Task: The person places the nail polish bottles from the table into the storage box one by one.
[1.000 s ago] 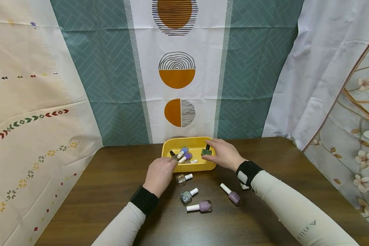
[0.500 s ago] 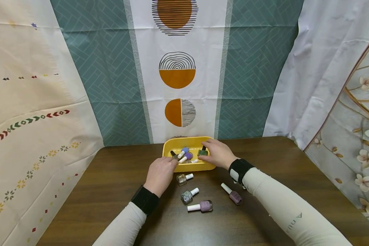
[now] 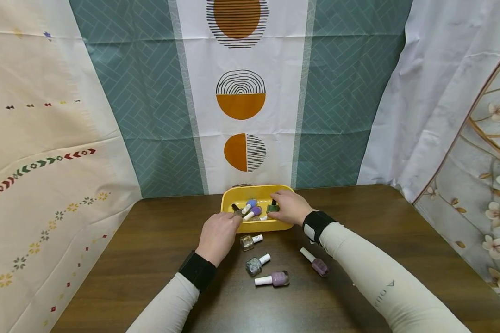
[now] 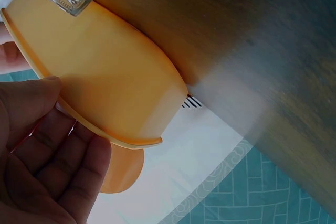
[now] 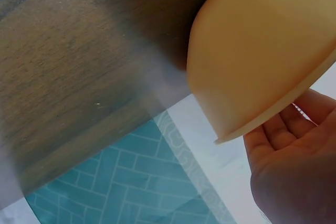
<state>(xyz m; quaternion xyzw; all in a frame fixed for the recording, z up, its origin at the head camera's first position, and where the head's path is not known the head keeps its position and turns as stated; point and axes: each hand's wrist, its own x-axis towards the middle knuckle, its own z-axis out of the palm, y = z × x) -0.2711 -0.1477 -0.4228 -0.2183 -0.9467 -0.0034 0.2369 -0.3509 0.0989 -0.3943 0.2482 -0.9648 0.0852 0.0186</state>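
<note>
A yellow plastic basket point(image 3: 271, 226) stands at the table's back edge with several nail polish bottles inside, among them a purple bottle point(image 3: 256, 211) and a blue bottle point(image 3: 252, 202) with white caps. My left hand point(image 3: 218, 237) grips its front left rim; in the left wrist view the thumb lies along the outer wall point(image 4: 115, 61). Inside the right part, my right hand point(image 3: 290, 207) holds a green nail polish bottle point(image 3: 272, 208) with a black cap between thumb and fingers. In the right wrist view the basket wall hides that bottle.
In front of the basket lie a gold glitter bottle point(image 3: 247, 243), a silver glitter bottle point(image 3: 253, 266), a lilac bottle point(image 3: 280, 278) and a mauve bottle point(image 3: 319, 267), all white-capped. The brown wooden table point(image 3: 158, 249) meets a patterned curtain point(image 3: 162, 138) behind.
My right hand has moved left within the basket, carrying the green nail polish bottle toward the other bottles. The left hand keeps its place on the rim.
</note>
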